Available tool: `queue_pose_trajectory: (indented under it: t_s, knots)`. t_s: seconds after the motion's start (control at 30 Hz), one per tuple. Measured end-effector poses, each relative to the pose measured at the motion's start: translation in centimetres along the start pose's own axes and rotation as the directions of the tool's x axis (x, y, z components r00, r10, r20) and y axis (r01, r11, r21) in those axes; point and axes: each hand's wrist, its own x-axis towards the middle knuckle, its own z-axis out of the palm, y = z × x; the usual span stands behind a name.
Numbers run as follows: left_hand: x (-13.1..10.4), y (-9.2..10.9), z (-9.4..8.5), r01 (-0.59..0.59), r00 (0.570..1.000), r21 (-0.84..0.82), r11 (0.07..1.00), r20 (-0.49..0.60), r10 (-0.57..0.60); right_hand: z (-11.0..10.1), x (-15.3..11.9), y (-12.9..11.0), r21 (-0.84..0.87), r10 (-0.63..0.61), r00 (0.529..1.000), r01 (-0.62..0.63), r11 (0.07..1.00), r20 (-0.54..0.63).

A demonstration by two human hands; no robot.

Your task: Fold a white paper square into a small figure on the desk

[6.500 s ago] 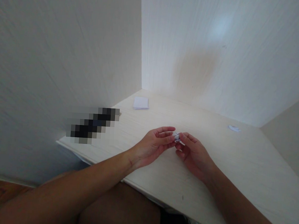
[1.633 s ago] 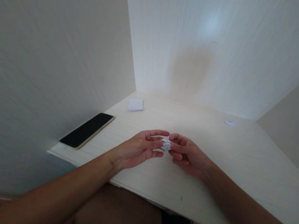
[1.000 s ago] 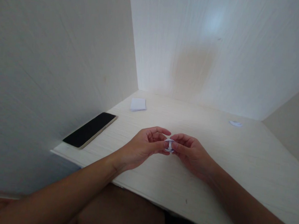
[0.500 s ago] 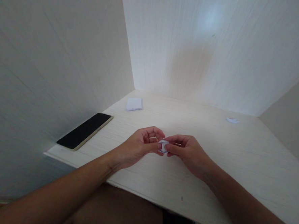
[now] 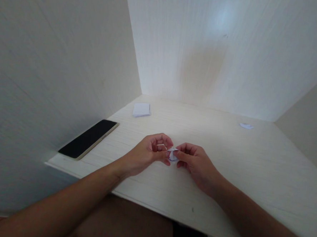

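Observation:
A small folded piece of white paper is pinched between my two hands, a little above the table near its front edge. My left hand is closed on its left side, thumb in front and fingers curled behind. On the other side my right hand grips it between thumb and fingers. The paper's upper part stands up in a pointed fold. My fingertips cover much of it, so the full shape cannot be made out.
The white table meets panels at the back and both sides. A stack of white paper squares lies at the back left. A phone rests along the left panel. A small folded white paper piece sits at the back right.
The paper between my fingers has changed shape; its top edge now shows a pointed flap. My right hand has shifted very slightly. The other things stay where they were.

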Motion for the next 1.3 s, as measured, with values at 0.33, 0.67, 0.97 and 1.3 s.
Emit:
queue_pose_trajectory:
  t_s: [0.33, 0.67, 0.97, 1.3]
  knots:
    - [0.2, -0.3, 1.2, 0.016, 0.984, 0.115, 0.993, -0.177, 0.005, -0.2, 0.0, 0.2, -0.503, -0.247, 0.963, 0.163, 0.849, -0.104]
    - [0.2, -0.4, 1.0, 0.078, 0.973, -0.033, 0.996, -0.215, -0.083, -0.7, 0.1, -0.7, -0.193, -0.013, 1.0, 0.015, 0.981, 0.008]
    - [0.3, -0.3, 1.8, 0.092, 0.954, 0.008, 0.996, -0.286, -0.086, -0.8, 0.4, -0.8, -0.282, 0.015, 0.998, -0.033, 0.959, -0.066]
    - [-0.3, 0.5, 5.1, 0.148, 0.859, -0.34, 0.929, -0.421, -0.291, -2.3, 0.9, -0.7, 0.007, 0.114, 0.993, -0.114, 0.993, 0.041]
